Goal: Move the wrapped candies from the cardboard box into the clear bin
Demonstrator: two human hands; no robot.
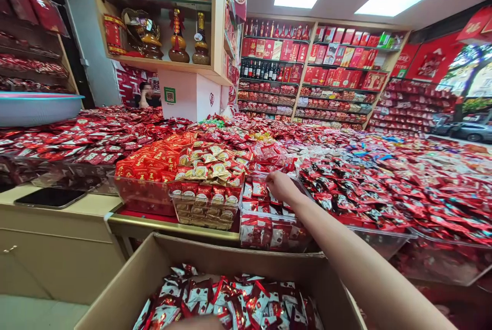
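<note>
My right hand (282,187) reaches into a clear plastic bin (242,212) of red and white wrapped packets (257,190); its fingers point down at the packets, and what they hold, if anything, is hidden. Below, an open cardboard box (111,294) holds many red, white and brown packets (234,299). Part of my left hand (198,323) shows at the bottom edge, over the packets in the box, its fingers blurred and cut off. Left of the clear bin stands another bin (207,213) heaped with gold and red packets (207,161).
A dark phone (51,197) lies on the counter (88,205) at the left. Heaped bins of red packets (357,186) stretch right. A blue basin (38,109) is at the far left. Shelves (307,63) line the back; a person (148,97) is behind the pillar.
</note>
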